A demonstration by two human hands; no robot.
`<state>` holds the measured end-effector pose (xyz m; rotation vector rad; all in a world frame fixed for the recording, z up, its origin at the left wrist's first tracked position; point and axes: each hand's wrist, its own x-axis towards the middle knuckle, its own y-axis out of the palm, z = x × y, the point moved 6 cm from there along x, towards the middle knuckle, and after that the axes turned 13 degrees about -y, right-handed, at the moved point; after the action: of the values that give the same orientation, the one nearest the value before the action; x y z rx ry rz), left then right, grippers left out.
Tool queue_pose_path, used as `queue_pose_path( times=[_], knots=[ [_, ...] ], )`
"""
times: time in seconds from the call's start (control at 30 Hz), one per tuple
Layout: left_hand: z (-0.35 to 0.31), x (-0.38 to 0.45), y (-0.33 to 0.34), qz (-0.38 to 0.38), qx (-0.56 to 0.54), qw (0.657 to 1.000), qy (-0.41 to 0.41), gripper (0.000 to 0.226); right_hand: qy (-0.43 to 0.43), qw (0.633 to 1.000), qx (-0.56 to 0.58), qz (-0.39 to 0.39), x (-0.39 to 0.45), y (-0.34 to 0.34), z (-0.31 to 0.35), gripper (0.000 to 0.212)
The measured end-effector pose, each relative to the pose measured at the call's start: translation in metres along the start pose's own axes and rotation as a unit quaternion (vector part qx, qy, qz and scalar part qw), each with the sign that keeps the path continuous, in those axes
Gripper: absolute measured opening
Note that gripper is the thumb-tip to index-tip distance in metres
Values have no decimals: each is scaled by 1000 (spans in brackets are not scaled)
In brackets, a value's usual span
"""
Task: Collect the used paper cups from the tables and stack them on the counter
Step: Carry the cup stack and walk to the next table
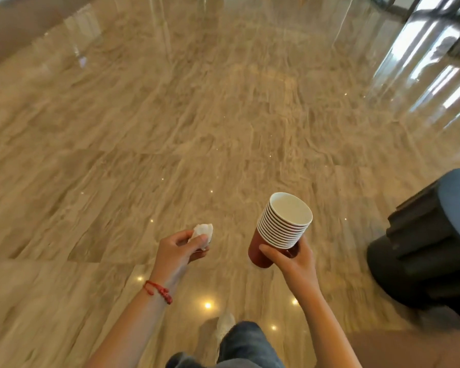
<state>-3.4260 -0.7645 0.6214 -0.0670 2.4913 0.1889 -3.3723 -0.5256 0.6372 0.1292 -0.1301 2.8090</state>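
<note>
A stack of several nested paper cups, red outside with white rims and a white inside, tilts to the upper right above the floor. My right hand grips the stack around its lower part, thumb on the near side. My left hand is to the left of it and pinches a crumpled white tissue between thumb and fingers. A red string bracelet sits on my left wrist. No table or counter is in view.
Glossy beige marble floor fills the view, with ceiling lights mirrored in it. A black chair base with a blue-grey seat stands at the right edge. Glass doors or windows reflect at the upper right. My leg in jeans and a pale shoe show below.
</note>
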Motion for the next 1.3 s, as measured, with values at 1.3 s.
queue_pose_path(
  times=[1.3],
  knots=[
    [-545,770,332,2,-27,1000,3,7,14,1000,-17,-14,980,84,-97,56]
  ],
)
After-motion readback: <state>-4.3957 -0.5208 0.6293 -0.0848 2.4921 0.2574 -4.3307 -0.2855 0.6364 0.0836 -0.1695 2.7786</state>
